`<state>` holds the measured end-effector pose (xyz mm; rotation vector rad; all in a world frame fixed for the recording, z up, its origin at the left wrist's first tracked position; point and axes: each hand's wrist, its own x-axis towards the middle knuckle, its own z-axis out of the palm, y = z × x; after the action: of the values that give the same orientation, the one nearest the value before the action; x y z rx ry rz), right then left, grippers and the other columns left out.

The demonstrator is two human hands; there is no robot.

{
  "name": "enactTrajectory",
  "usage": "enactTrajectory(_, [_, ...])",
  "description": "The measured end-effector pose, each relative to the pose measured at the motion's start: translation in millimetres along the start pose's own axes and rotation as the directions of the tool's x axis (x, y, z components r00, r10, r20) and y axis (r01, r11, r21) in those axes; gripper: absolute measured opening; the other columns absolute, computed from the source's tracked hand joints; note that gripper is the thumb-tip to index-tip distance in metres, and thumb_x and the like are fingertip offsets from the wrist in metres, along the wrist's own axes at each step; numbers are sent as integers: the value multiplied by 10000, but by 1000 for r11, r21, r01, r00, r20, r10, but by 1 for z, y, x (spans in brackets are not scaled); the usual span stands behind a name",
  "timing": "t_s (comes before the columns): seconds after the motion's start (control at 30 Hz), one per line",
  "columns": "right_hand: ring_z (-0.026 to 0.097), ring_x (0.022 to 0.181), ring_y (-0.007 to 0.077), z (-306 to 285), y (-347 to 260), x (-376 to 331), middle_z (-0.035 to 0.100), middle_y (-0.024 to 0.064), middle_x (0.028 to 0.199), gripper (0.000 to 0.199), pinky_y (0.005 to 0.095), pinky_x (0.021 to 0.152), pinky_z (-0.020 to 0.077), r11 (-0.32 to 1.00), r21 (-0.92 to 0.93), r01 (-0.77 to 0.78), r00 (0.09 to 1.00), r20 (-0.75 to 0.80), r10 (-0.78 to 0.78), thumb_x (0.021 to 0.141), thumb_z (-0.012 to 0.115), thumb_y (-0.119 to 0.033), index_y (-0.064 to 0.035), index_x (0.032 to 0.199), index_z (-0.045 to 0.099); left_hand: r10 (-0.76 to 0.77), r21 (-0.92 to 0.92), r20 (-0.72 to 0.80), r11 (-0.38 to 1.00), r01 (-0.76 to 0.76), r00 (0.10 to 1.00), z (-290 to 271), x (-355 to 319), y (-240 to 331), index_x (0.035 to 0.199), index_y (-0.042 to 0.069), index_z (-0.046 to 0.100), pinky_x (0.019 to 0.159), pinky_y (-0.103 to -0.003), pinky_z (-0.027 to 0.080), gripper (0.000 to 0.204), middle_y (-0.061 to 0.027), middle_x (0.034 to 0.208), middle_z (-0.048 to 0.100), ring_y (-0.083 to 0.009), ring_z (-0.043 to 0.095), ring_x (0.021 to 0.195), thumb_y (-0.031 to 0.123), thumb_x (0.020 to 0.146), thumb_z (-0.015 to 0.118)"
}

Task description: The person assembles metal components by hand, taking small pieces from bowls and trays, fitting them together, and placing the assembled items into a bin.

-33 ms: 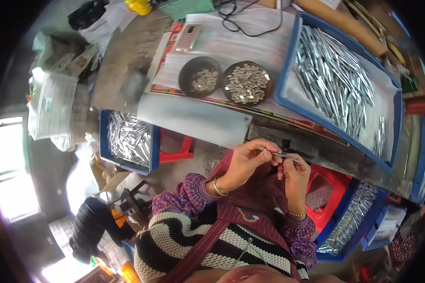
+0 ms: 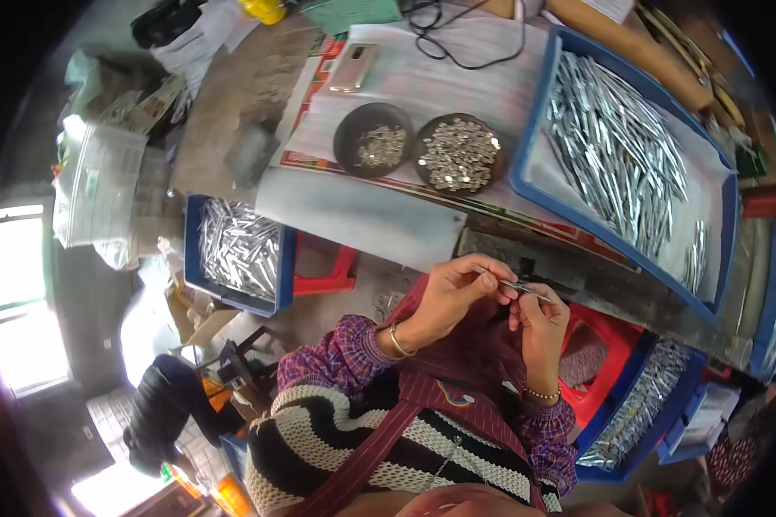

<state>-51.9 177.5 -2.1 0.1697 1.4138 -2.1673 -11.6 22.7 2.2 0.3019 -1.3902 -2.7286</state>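
Observation:
My left hand [image 2: 466, 291] and my right hand [image 2: 539, 317] meet above my lap, just in front of the table edge. Fingertips of both are pinched on one thin silver metal strip [image 2: 516, 285], narrow and slightly slanted; its exact kind is too small to tell. Beyond them on the table stand two dark round bowls. The left bowl [image 2: 350, 153] holds some small shiny metal pieces, while the right bowl [image 2: 422, 162] is heaped with them. To the right, a blue tray [image 2: 526, 169] carries a pile of long silver strips [image 2: 616, 142].
Left of the table, a blue bin [image 2: 234, 305] of metal strips rests near a red stool [image 2: 341, 274]. Another red stool [image 2: 599, 340] and a long blue bin [image 2: 612, 470] are at lower right. A phone [image 2: 353, 69] and a black cable [image 2: 470, 65] lie on the table.
The view has shifted a little, so the table and its bowls sit slightly farther right. Both hands keep nearly the same pinch on the metal strip.

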Motion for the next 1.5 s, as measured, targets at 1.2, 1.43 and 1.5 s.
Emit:
enactTrajectory(1.2, [577, 667, 127, 11, -13, -4, 630, 122, 883, 214, 243, 609, 480, 944, -248, 219, 976, 41, -215, 854, 576, -79, 55, 1020, 598, -80, -16, 92, 997, 81, 993, -21, 14, 29, 932, -25, 565, 619, -279, 515, 181, -147, 869, 629, -196, 626, 735, 147, 901, 515])
enactTrajectory(1.43, [563, 653, 91, 2, -17, -5, 596, 65, 795, 131, 193, 591, 460, 864, -449, 228, 971, 40, -236, 837, 588, -35, 60, 921, 623, 216, 671, 399, 594, -444, 891, -11, 14, 25, 882, 21, 630, 610, -293, 480, 198, -97, 823, 622, -220, 613, 704, -57, 700, 623])
enactTrajectory(1.5, [562, 657, 86, 4, -15, -6, 587, 55, 787, 119, 189, 592, 460, 835, -493, 243, 968, 74, -238, 832, 593, -25, 61, 908, 624, 221, 672, 391, 595, -441, 894, -6, 11, 21, 878, 22, 627, 603, -312, 469, 213, -103, 802, 603, -261, 596, 703, -58, 681, 624])
